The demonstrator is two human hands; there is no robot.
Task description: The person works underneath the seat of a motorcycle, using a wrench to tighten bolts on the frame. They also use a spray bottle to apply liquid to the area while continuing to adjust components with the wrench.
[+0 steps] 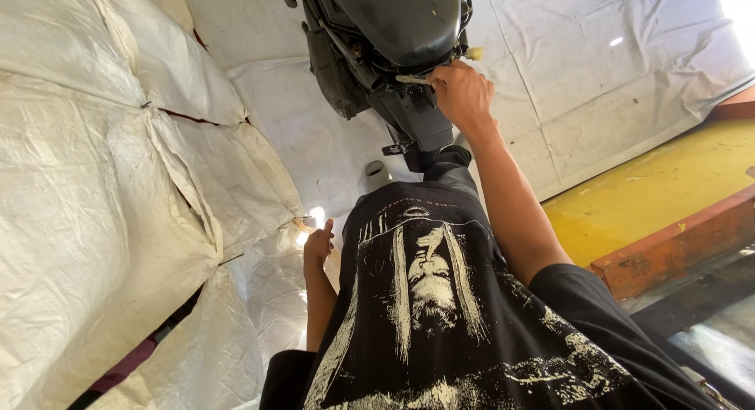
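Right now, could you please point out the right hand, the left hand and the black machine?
right hand (462, 95), head view, on the back of the hand
left hand (317, 246), head view, on the palm edge
black machine (393, 20), head view, on its glossy cover

One black motor housing (393, 32); one small brush (413, 79); two bare hands, right hand (462, 95), left hand (318, 246); one yellow platform (653, 190); several white woven sheets (102, 182).
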